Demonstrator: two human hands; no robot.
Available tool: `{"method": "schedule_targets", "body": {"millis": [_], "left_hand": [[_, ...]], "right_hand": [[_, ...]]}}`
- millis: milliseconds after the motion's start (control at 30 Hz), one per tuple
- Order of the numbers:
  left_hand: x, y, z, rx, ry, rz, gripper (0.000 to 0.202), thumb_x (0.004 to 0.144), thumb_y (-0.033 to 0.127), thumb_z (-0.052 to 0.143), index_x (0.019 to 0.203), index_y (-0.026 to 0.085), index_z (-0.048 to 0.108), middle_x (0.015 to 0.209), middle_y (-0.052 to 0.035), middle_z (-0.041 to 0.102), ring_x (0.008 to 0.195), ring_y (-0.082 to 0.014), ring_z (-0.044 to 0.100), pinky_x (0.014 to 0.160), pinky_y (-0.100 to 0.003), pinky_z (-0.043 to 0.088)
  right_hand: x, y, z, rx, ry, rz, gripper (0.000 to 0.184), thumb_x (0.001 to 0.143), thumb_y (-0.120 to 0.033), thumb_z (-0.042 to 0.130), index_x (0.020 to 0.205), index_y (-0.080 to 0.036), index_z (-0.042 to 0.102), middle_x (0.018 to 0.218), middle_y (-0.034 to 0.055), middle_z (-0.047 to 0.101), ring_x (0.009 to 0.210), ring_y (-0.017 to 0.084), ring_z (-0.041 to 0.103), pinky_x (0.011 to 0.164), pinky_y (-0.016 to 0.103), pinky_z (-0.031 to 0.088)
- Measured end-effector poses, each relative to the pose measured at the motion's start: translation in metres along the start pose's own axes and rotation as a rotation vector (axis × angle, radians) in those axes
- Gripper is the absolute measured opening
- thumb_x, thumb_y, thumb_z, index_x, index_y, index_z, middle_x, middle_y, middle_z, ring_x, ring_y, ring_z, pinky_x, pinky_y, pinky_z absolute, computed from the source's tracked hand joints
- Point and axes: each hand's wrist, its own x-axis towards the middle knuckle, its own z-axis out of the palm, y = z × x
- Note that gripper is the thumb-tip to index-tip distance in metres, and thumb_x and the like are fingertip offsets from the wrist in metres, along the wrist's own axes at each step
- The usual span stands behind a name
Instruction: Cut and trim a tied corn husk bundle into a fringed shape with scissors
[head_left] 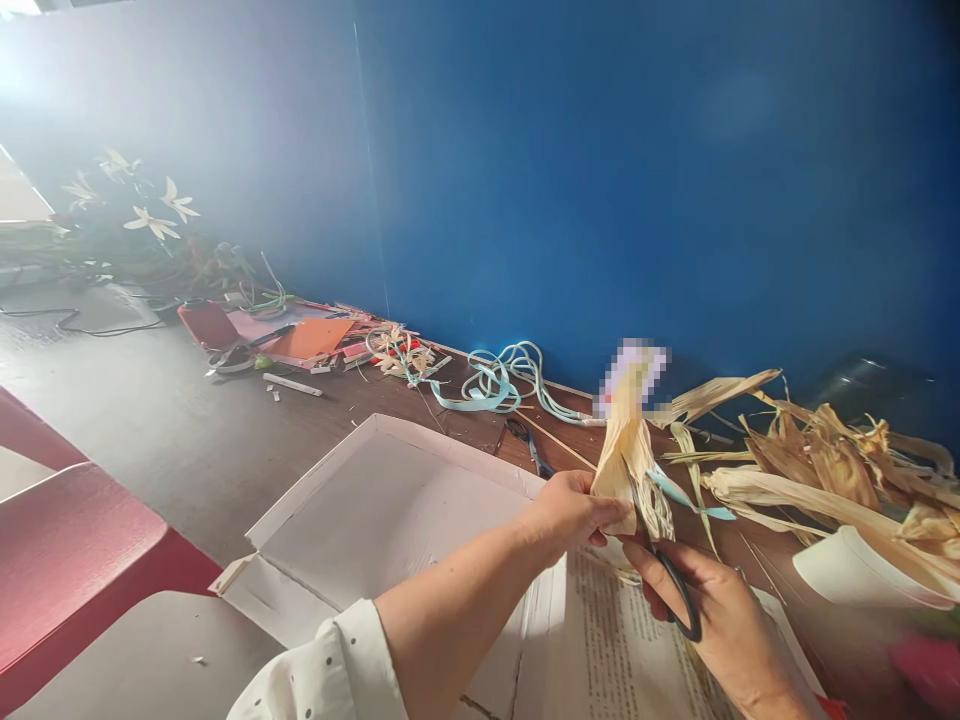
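Observation:
In the head view my left hand point(574, 508) is closed on a bundle of dried corn husk point(621, 450), pinching its lower part between thumb and fingers. The top of the bundle is pixelated. My right hand point(712, 590) is closed around black-handled scissors point(688, 598), two of its fingers by the loops. Their blades point up against the husk's lower edge, partly hidden by it. A light blue ribbon point(675, 490) hangs at the bundle's right side. Beneath both hands lies a printed page point(622, 640).
An opened white cardboard box point(397, 510) lies left of my hands. Loose corn husks point(817, 470) and a white paper cup point(870, 570) are on the right. Pale blue cord point(525, 375), a second pair of scissors point(531, 445) and paper scraps point(315, 340) line the blue wall point(600, 180).

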Motion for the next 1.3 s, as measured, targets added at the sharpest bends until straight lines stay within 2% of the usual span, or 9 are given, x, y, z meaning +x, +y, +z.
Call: {"method": "schedule_targets", "body": {"millis": [233, 467, 833, 1067, 1300], "left_hand": [[0.0002, 0.0031, -0.0034, 0.002, 0.014, 0.011, 0.025, 0.06, 0.031, 0.07, 0.07, 0.013, 0.056, 0.064, -0.0003, 0.057, 0.054, -0.0081, 0.049, 0.049, -0.02, 0.032], [0.0034, 0.0025, -0.0059, 0.026, 0.043, 0.032, 0.023, 0.063, 0.029, 0.071, 0.07, 0.013, 0.057, 0.06, 0.0025, 0.054, 0.05, -0.0059, 0.044, 0.047, -0.02, 0.03], [0.0031, 0.0029, -0.0054, 0.039, 0.07, 0.033, 0.022, 0.063, 0.027, 0.071, 0.071, 0.013, 0.056, 0.062, 0.0023, 0.054, 0.052, -0.0065, 0.046, 0.049, -0.02, 0.032], [0.0031, 0.0053, -0.0068, 0.047, 0.073, 0.038, 0.022, 0.063, 0.027, 0.071, 0.07, 0.014, 0.055, 0.062, 0.0027, 0.052, 0.052, -0.0063, 0.044, 0.048, -0.02, 0.032], [0.0006, 0.0079, -0.0053, 0.041, 0.069, 0.039, 0.021, 0.064, 0.025, 0.07, 0.069, 0.013, 0.053, 0.06, 0.0035, 0.051, 0.051, -0.0054, 0.043, 0.047, -0.02, 0.031]], "right_hand": [[-0.0015, -0.0054, -0.0012, -0.051, -0.003, -0.032, 0.044, 0.08, -0.064, 0.065, 0.074, -0.02, 0.063, 0.056, -0.0022, 0.047, 0.056, 0.015, 0.042, 0.053, 0.022, 0.033], [-0.0019, -0.005, -0.0037, -0.087, 0.003, -0.052, 0.048, 0.081, -0.065, 0.063, 0.071, -0.019, 0.058, 0.056, -0.0026, 0.045, 0.056, 0.014, 0.041, 0.053, 0.022, 0.032], [-0.0035, -0.0077, -0.0035, -0.113, 0.01, -0.055, 0.052, 0.082, -0.066, 0.061, 0.061, -0.019, 0.054, 0.055, -0.0023, 0.045, 0.056, 0.013, 0.043, 0.054, 0.021, 0.034], [-0.0023, -0.0029, -0.0048, -0.125, -0.006, -0.066, 0.049, 0.083, -0.064, 0.061, 0.065, -0.019, 0.055, 0.055, -0.0029, 0.046, 0.056, 0.014, 0.043, 0.055, 0.022, 0.034], [-0.0044, -0.0088, -0.0027, -0.129, 0.012, -0.094, 0.051, 0.084, -0.065, 0.06, 0.063, -0.019, 0.055, 0.054, -0.0031, 0.045, 0.055, 0.013, 0.042, 0.055, 0.023, 0.032]]}}
